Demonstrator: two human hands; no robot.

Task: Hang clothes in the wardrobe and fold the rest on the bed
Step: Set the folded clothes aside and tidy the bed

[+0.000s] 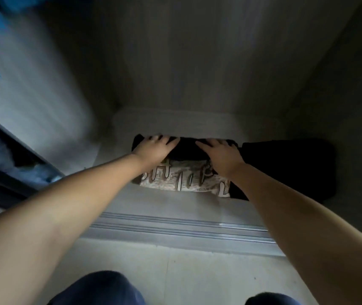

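Reaching deep into the wardrobe now, both arms stretched out over the sliding-door track (pixel 182 225) and down to the wardrobe floor (pixel 171 126). Down there lies the folded black garment (pixel 186 150), the one with a pale printed panel of lettering turned toward the near side. Its long axis runs left to right, straight across the line of the arms, and that is the relation that matters here. The left hand (pixel 153 147) lies flat on the far left end, fingers spread and fairly straight, pressing on the cloth, not curled round it. The right hand (pixel 219 153) does the same toward the right end, fingers splayed on the dark fabric, gripping nothing that I can see. Both hands sit at about the same depth, one on each end, neither clearly nearer. Whether the fingertips tuck over the far edge, I cannot tell; it is dim in there.

Just beside it on the right sits a second dark folded pile (pixel 290 168), close up or touching, hard to say in this light. My read: the garment is being settled or squared into its place. Any push should go evenly through both hands, or the bundle may swing and crowd that pile.
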